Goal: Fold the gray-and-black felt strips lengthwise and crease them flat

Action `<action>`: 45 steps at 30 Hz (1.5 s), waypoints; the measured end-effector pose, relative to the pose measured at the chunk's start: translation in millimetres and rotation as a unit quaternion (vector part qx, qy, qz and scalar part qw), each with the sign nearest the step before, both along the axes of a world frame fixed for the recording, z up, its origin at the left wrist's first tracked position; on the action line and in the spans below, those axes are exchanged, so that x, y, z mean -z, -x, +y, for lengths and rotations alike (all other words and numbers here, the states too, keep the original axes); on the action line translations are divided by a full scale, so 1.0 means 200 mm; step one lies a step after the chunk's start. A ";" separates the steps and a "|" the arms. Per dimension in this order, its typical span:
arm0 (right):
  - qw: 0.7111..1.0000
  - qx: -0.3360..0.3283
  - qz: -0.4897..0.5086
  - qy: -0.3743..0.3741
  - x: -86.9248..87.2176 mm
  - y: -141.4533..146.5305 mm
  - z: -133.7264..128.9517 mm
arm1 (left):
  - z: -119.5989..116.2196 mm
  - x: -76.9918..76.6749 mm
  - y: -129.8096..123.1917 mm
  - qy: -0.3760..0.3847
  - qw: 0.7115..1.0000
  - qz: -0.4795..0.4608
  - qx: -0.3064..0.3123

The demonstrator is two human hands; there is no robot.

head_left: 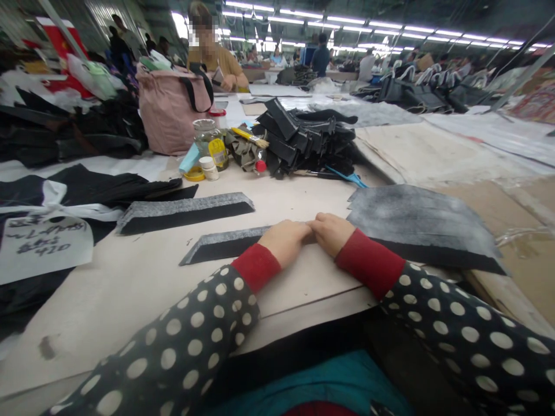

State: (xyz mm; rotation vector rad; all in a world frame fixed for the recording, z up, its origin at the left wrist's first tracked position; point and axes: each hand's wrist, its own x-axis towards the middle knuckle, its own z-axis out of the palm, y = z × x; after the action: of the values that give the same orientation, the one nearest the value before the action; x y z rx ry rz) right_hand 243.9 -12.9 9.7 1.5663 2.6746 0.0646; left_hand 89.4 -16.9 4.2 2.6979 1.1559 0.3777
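A black fabric strip with a grey upper edge [225, 244] lies across the board, its right part hidden under my hands. My left hand [286, 240] is closed at that strip, thumb and fingertips pressed together. Touching it is my right hand [332, 231], whose curled fingers pinch at the strip's edge; the fingertips are partly hidden. Farther left lies a second strip [186, 212] of the same kind, flat and apart from both hands. To the right, a fanned stack of grey-faced pieces [420, 222] with a black lower edge reaches close to my right wrist.
A tagged black bundle [47, 242] lies at the left. Behind the strips stand a glass jar [210, 138], a small white bottle [208, 169], a yellow-handled brush [249, 136], a black fabric pile [303, 138] and a pink bag [169, 107]. A person [217, 58] works across the table.
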 end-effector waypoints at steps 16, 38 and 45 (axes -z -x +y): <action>0.853 0.207 0.364 0.313 -0.02 -0.05 0.09 | 0.06 0.05 0.07 -0.034 0.994 -0.002 -0.102; 0.967 -0.013 0.249 0.061 0.05 -0.06 0.07 | 0.10 0.06 0.09 0.023 0.994 -0.089 -0.059; 0.989 -0.070 0.126 -0.019 0.04 -0.03 0.01 | 0.05 0.02 0.06 -0.071 0.997 0.015 -0.013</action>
State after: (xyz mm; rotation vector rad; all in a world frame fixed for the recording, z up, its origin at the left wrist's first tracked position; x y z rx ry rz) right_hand 250.6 -10.9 2.0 1.4849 2.9904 -0.0847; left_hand 76.9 -6.7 -0.5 2.8203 1.2174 0.4413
